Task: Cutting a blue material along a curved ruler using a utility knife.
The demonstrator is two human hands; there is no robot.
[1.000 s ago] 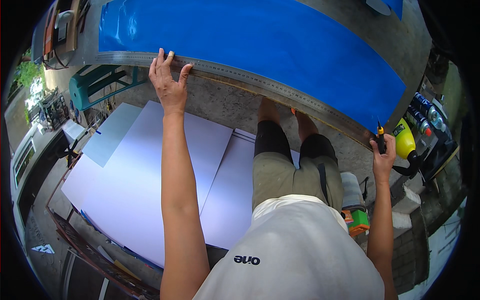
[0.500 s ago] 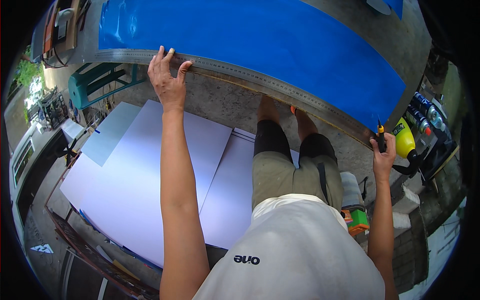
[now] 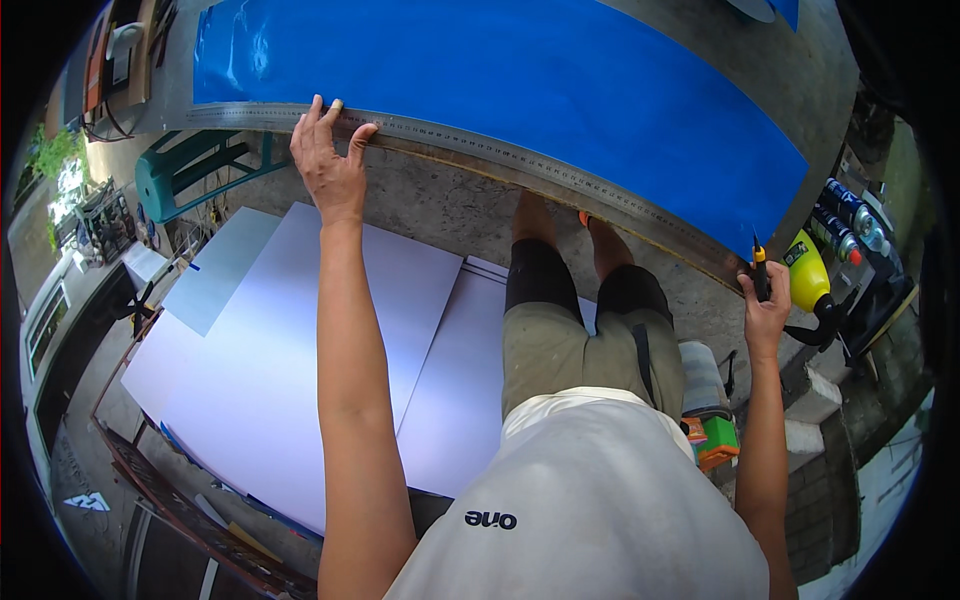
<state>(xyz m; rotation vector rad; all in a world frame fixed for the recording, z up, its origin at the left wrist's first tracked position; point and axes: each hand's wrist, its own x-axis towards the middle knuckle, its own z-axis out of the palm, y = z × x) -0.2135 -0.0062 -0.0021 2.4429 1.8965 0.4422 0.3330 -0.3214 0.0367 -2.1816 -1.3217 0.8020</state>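
Note:
A long blue sheet (image 3: 500, 75) lies flat across the table (image 3: 815, 75). Along its near edge runs a long steel ruler (image 3: 520, 156). My left hand (image 3: 333, 170) has its fingers spread, with fingertips resting on the ruler toward its left part. At the ruler's right end, my right hand (image 3: 767, 310) is closed around a black and yellow utility knife (image 3: 761, 278). The blade points up and away, beside the sheet's near right corner. Whether the blade touches the sheet I cannot tell.
Large white boards (image 3: 270, 370) lie behind my legs at the lower left. A green stool (image 3: 180, 175) stands left under the table edge. Past my right hand are a yellow spray bottle (image 3: 806, 270) and several spray cans (image 3: 845, 215). A green and orange box (image 3: 718, 440) sits near my right hip.
Both hands keep their places on the ruler and the knife. The whole view has shifted very slightly; nothing was taken up or let go.

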